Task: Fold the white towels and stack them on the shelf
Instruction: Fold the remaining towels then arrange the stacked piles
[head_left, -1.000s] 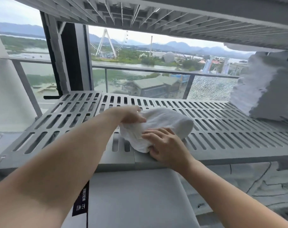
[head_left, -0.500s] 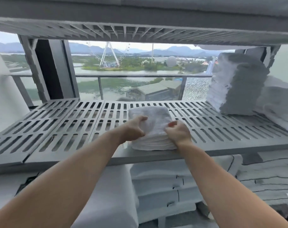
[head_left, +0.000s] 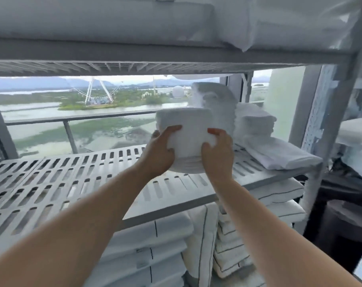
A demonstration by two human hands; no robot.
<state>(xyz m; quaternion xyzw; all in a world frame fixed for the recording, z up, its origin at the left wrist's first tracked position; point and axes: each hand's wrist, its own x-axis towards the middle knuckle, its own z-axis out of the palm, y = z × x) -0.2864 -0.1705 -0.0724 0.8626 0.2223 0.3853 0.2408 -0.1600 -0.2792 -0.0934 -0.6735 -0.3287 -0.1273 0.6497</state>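
A folded white towel [head_left: 186,129] is lifted above the slotted grey shelf [head_left: 76,179], tipped toward me. My left hand [head_left: 161,152] grips its left side and my right hand [head_left: 217,154] grips its right side. Just behind and to the right stands a tall stack of folded white towels [head_left: 219,104], with a lower stack [head_left: 254,123] beside it. The held towel's far edge is close to the tall stack; I cannot tell whether they touch.
A folded white sheet [head_left: 279,152] lies at the shelf's right end. White bedding [head_left: 113,17] fills the shelf above. Striped folded linens [head_left: 238,245] sit on the level below. A grey upright post [head_left: 331,121] bounds the right side. A window with railing lies behind.
The towel lay on the shelf with both hands pressing it; now both hands have lifted it up and carried it right, toward the stacks. My view has shifted right and up.
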